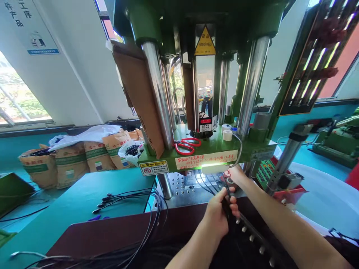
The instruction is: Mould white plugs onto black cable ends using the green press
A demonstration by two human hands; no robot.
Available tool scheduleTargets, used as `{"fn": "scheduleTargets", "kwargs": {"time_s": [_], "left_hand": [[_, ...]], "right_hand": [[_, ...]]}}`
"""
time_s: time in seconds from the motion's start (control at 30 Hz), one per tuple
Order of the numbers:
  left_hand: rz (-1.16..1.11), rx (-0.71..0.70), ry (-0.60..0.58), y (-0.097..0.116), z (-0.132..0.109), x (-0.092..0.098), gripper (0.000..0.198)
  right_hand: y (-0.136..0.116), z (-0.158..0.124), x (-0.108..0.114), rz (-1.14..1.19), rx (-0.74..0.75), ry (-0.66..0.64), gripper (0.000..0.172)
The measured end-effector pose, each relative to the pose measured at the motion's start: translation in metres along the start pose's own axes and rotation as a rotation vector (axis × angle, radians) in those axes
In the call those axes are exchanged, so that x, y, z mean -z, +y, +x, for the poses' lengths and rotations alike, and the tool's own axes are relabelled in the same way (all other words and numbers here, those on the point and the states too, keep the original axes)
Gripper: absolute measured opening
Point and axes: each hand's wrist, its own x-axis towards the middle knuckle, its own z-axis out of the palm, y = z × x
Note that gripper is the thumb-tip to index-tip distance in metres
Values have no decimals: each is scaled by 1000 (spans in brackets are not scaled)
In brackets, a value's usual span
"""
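My left hand [220,213] is closed around a bundle of black cables [226,210] in front of the green press. Thin cable ends run from it up and left over the metal plate with holes [179,190]. My right hand [233,175] reaches under the press's front beam, beside the plate; its fingers look pinched near a cable end, but what they hold is too small to make out. A row of metal-tipped connectors [251,238] lies below, at the lower right. More black cables [131,195] spread over the teal table to the left.
Red-handled scissors [187,145] and a white roll [227,135] sit on the green press ledge [207,152]. Paper sacks [70,164] stand at the left. A metal cylinder [291,145] and a control panel [266,172] are at the right.
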Motion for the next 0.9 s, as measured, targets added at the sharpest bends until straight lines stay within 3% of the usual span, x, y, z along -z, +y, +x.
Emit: {"fn": "scheduleTargets", "kwargs": {"time_s": [0.17,0.33,0.43,0.53,0.63,0.7,0.77,0.8,0.83,0.9], "left_hand": [[-38,-10,-49,-34,-34,6,19],[56,19,-134,-66,-82,35,25],[249,54,-198,-86,-101,51,32],[381,-9,-200,-83,-125,55,36],[219,-155,-182,-29,-165,45,30],[196,-512,-144,34,-193,39,21],[230,-950,-4,108,-213,43,22],[251,-1161,144,144,-218,49,23],[288,-1335,380,176,-219,59,22],[387,-1499,1050,226,-209,85,22]], "right_hand": [[1,-29,14,96,-60,50,23],[0,-56,23,149,-84,79,19],[3,-70,23,141,-104,101,17],[6,-78,29,108,-116,137,14],[7,-84,48,49,-132,145,10],[9,-89,66,2,-148,122,10],[12,-93,82,-50,-164,76,11],[14,-95,89,-80,-170,45,12],[16,-97,94,-109,-174,9,14],[20,-101,103,-199,-169,-74,19]]}}
